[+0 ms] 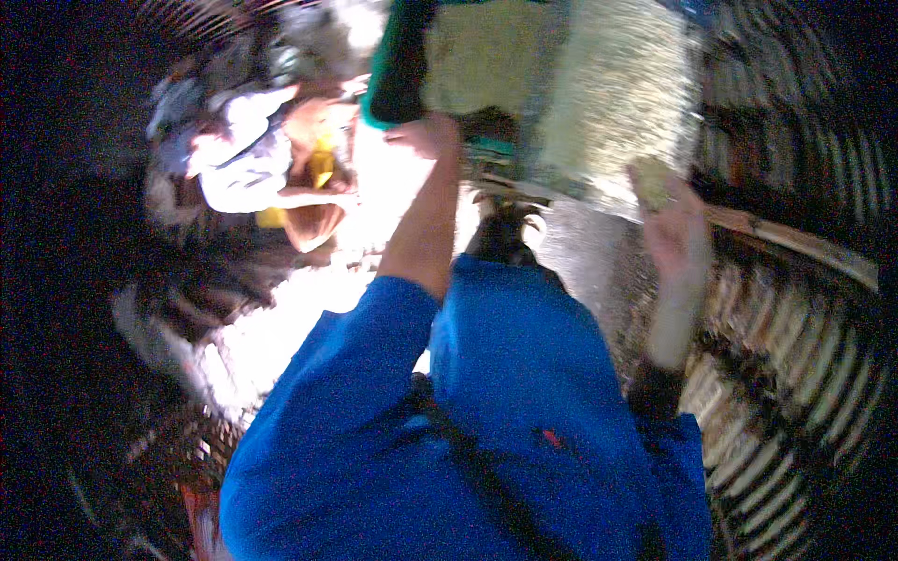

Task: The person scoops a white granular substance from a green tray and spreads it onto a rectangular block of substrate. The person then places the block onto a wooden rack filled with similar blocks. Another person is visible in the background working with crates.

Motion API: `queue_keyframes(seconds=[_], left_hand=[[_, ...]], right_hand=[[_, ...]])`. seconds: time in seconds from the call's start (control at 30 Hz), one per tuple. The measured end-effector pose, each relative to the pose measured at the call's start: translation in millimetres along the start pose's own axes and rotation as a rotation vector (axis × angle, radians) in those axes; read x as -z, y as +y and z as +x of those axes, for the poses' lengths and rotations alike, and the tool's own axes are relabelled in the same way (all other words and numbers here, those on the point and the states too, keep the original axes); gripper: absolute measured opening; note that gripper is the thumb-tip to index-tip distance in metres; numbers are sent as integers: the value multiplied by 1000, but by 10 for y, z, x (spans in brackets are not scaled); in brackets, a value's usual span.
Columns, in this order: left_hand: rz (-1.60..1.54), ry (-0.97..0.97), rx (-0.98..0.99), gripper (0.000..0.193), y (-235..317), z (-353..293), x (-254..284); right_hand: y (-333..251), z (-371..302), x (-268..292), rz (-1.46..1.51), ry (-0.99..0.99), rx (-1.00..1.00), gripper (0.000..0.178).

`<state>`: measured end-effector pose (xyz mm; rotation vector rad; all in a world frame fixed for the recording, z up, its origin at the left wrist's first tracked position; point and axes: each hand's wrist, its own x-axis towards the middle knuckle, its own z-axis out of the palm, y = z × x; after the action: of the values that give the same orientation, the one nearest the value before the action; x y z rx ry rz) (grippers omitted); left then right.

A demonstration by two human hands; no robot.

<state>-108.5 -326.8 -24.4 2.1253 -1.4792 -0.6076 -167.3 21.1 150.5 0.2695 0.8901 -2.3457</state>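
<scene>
At the top of the head view, my left hand is closed round the near corner of a green container. Pale yellowish material lies beside its dark inner side. To the right is a wide tray-like holder with a thin grey edge, covered with pale, grainy material. My right hand is at this holder's near right corner. A pale yellow-green patch shows at its fingers, but blur hides whether they grip anything.
Another person in light clothing crouches at the left, near a brown rounded vessel. Ribbed metal sheeting and a wooden rail run along the right. Grey floor shows below the grain. Strong light washes out the left middle.
</scene>
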Motion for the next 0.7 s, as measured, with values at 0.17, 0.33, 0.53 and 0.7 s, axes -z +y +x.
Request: queue_keyframes(seconds=[0.17,0.33,0.53,0.7], left_hand=[[-44,102,-64,77,-227,241,-127],[7,14,11,79,-23,147,113],[17,-25,-101,80,-178,202,231],[152,38,-208,81,-419,182,40]], right_hand=[[143,-38,-302,25,66,22,33],[128,-107,-719,-36,10,19,28],[-8,-265,-652,-5,6,-7,26],[-109,-337,-175,51,176,74,28]])
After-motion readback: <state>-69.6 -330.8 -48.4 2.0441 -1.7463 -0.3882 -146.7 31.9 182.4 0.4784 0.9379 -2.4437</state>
